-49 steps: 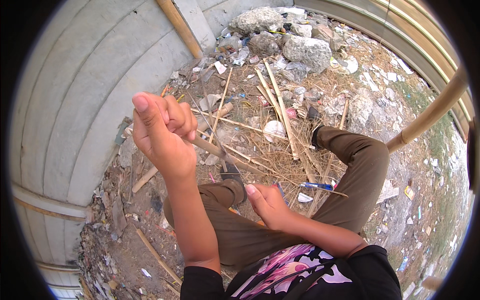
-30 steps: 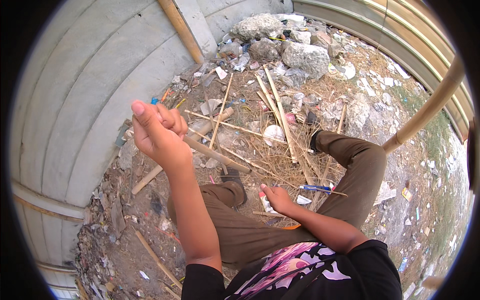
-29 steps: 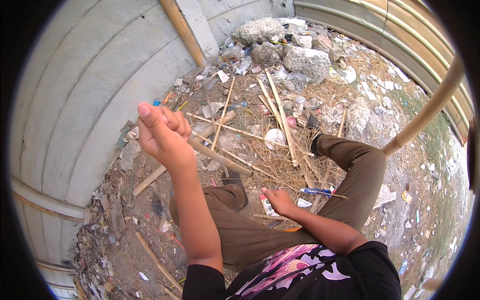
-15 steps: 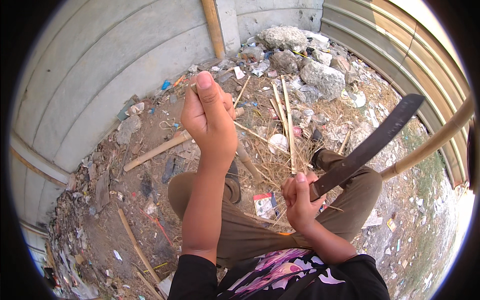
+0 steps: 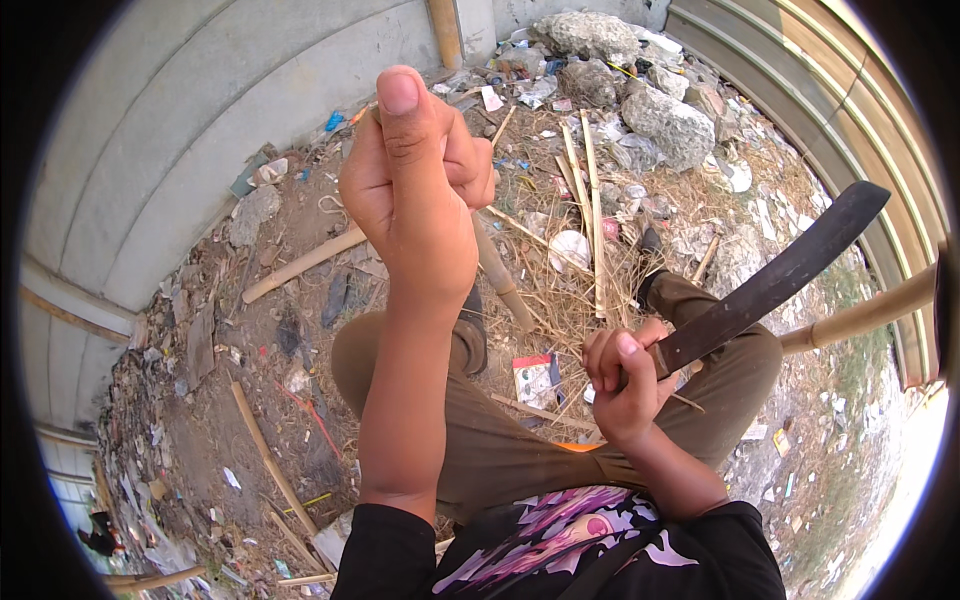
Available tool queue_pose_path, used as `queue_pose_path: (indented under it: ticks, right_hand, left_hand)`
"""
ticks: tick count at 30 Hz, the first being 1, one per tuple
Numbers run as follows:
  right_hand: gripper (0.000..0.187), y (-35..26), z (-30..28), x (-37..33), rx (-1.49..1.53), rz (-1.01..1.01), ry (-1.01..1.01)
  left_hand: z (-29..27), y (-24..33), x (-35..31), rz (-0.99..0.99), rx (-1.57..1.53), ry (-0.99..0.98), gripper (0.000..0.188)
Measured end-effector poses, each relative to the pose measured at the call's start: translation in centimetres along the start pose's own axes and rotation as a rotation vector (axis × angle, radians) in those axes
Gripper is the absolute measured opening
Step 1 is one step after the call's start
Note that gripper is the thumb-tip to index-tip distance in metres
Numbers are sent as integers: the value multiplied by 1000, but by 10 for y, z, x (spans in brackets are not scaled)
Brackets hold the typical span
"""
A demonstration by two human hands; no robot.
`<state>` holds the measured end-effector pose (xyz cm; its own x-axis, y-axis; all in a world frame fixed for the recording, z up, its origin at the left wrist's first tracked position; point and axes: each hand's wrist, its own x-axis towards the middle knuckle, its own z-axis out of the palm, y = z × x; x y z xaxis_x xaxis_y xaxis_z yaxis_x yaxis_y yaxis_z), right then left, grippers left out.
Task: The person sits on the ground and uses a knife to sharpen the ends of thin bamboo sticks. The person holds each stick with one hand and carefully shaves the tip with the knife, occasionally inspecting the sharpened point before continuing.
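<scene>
My left hand (image 5: 415,180) is raised in front of me, fingers curled in and thumb on top. What it grips, if anything, is hidden behind the fingers. Lower and to the right, my right hand (image 5: 628,385) is wrapped around the handle of a machete (image 5: 775,285). The dark, broad blade slants up to the right, over my right knee. Split bamboo strips (image 5: 597,225) lie on the ground beyond my hands, among pale shavings. A round bamboo piece (image 5: 503,280) slants down between my legs, partly covered by my left hand.
Another bamboo length (image 5: 300,268) lies at left, and a thick bamboo pole (image 5: 860,318) extends right of my knee. Large rocks (image 5: 668,125) and litter sit at the back. A grey concrete wall (image 5: 200,130) and a corrugated metal fence (image 5: 800,90) enclose the littered ground.
My left hand has risen and looks larger, closer to view. The machete and right hand have shifted slightly right, and the blade lies a little flatter. The whole view has tilted slightly.
</scene>
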<state>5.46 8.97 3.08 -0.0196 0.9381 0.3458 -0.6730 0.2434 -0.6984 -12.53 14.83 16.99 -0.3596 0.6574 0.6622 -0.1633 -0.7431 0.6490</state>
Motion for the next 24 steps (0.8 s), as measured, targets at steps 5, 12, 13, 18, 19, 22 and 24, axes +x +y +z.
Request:
queue_pose_path:
  ticks: [5, 12, 13, 18, 19, 22, 24]
  right_hand:
    - [26, 24, -21, -48, -241, 950, -3]
    - [21, -40, 14, 3, -199, -54, -34]
    - [22, -34, 15, -1, -167, -30, 12]
    - [28, 22, -23, -36, -580, 980, -153]
    - [28, 20, -27, -38, -613, 934, -153]
    - [29, -19, -1, -21, -670, 737, -102]
    - [27, -47, 17, -3, -613, 526, -60]
  left_hand:
    - [4, 0, 5, -39, -27, 15, 50]
    - [8, -2, -1, -32, 27, 18, 52]
    - [9, -3, -1, -31, 22, 16, 51]
    - [13, -5, 2, 1, 83, -1, 50]
    - [12, -5, 3, 9, 116, 2, 50]
    - [2, -3, 4, 2, 122, 44, 50]
    - [-1, -2, 1, 11, 128, 53, 50]
